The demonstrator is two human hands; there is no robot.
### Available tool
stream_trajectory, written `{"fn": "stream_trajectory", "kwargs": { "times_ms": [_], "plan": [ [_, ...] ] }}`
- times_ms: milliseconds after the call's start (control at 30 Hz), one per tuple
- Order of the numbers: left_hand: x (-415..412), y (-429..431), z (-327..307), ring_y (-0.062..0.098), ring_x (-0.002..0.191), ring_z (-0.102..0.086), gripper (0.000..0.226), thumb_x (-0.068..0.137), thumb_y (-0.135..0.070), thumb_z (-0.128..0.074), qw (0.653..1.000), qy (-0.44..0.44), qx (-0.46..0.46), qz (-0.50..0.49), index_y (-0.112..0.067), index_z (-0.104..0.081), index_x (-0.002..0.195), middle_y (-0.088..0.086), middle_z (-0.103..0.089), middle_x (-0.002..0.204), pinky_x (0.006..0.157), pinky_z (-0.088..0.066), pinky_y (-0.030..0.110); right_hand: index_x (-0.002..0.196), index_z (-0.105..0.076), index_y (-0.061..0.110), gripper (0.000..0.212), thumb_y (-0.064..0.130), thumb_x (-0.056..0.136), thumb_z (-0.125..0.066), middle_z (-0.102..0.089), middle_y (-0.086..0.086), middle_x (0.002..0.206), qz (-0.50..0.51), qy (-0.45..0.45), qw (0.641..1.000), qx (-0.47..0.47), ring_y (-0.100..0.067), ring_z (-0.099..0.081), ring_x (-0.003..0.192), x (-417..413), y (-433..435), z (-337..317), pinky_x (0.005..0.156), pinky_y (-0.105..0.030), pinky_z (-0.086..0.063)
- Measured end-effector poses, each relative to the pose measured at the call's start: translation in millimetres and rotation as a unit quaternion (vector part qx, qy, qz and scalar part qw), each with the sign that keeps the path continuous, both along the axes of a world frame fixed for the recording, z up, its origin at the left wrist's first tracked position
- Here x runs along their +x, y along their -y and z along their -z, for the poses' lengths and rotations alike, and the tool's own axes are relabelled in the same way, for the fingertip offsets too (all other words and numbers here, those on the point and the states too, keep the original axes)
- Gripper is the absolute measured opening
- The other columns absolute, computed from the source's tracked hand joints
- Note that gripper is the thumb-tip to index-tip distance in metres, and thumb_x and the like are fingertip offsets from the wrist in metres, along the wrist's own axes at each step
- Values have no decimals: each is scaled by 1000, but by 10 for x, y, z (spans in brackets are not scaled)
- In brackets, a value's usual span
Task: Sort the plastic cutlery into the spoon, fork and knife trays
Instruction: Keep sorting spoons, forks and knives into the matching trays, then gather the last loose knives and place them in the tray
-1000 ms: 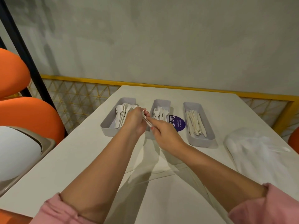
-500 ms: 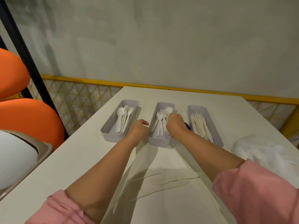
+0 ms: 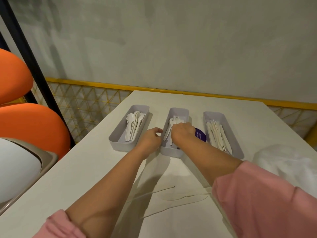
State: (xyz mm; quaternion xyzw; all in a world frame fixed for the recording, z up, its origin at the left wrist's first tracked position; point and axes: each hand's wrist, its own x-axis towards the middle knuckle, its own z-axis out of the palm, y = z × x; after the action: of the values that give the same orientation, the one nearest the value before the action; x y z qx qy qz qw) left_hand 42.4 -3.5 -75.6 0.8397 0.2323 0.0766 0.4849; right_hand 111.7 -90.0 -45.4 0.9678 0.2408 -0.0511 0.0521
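While the right hand [image 3: 182,133] reaches down among the forks [image 3: 174,119] in the fork tray [image 3: 170,152] (middle of three), the step reads as depositing a fork; its fingertips are hidden, so grip cannot be told. Left hand [image 3: 151,137] sits just beside that tray, loosely curled, empty. Next move: fetch another piece; contents of the white bag [image 3: 283,167] are unclear.

The spoon tray [image 3: 120,146], fork tray [image 3: 169,152] and knife tray [image 3: 212,115] look like matt grey plastic. The spoons [image 3: 130,117], forks [image 3: 175,119] and knives [image 3: 217,133] are smooth off-white plastic. The tabletop [image 3: 85,169] is smooth matt white, the sleeve [image 3: 265,194] soft pink cloth, the wall [image 3: 171,40] rough grey plaster and the bag [image 3: 288,162] thin, filmy plastic.
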Motion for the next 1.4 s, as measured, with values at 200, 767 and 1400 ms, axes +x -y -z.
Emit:
{"fn": "stream_trajectory", "kwargs": {
  "times_ms": [200,767,1400],
  "plan": [
    [-10,-6,0,11,64,-46,44,93,-2,-33,1000,4,5,6,-13,-48,132,-1,-50,73,69,-43,26,136,-41,9,57,15,84,-65,-36,-14,138,-11,10,1000,-8,-31,-31,130,-19,29,78,101,-38,-41],
    [-918,-344,-290,7,59,-50,13,88,-8,-57,985,-78,124,89,-18,-61,81,-3,-55,75,45,-38,11,106,-68,15,22,14,89,-54,-61,-8,113,-191,-49,963,183,-24,-57,99,-568,261,-25,82,-35,-51],
    [-1622,-512,-172,7,61,-60,16,75,-23,-76,901,-362,199,131,-13,-68,84,-3,-63,69,60,-50,17,102,-70,12,24,13,78,-72,-53,3,86,-252,-183,940,141,-12,-52,82,-912,595,216,71,-21,-44]
  ]
}}
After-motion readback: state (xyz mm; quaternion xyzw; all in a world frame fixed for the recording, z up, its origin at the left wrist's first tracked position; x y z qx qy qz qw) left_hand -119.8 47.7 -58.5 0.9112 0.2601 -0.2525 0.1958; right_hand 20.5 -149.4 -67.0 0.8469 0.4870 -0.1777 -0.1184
